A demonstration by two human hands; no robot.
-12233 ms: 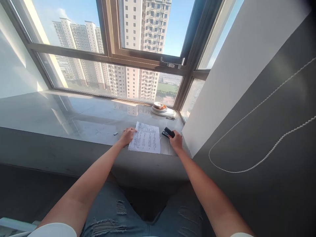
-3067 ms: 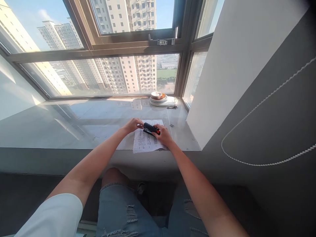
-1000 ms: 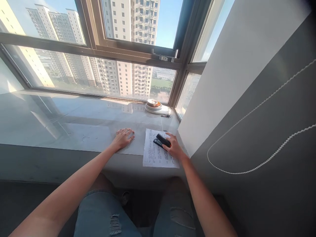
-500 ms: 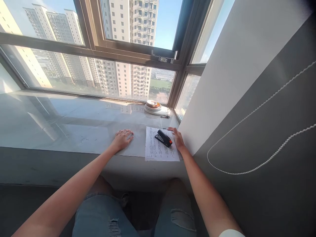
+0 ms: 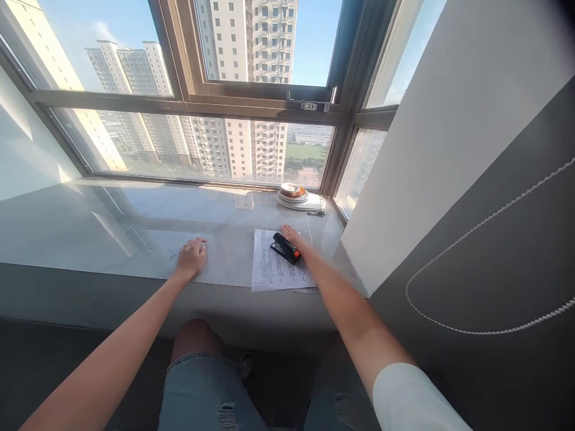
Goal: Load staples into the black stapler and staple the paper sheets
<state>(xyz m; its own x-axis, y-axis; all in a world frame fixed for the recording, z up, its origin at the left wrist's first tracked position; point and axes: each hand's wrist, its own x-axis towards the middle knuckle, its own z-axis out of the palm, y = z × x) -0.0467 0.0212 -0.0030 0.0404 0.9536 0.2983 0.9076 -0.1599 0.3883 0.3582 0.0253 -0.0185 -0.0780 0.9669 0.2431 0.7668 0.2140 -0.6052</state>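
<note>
Stapler (image 5: 286, 248) is laid aslant on printed sheets (image 5: 275, 272) at the front edge of the sill (image 5: 229, 257), toward its right end. Just beyond, the right hand (image 5: 291, 234) is extended; whether anything is grasped cannot be told. Farther left, the left hand (image 5: 192, 257) is rested, fingers released.

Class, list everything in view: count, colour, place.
Window: 1, brown-framed, top
Towers: several, pale, outside
Sill: 1, pale, below window
Paper: count unclear, white, on sill
Stapler: 1, black and red, on paper
Plates: one stack, mostly white, by window
Small item: 1, dark, by plates
Cord: 1, white, right
Wall: 1, grey, right
Shorts: 1, blue, below sill
Sleeve: 1, white, right
Left hand: 1, bare, on sill
Right hand: 1, bare, by stapler
</note>
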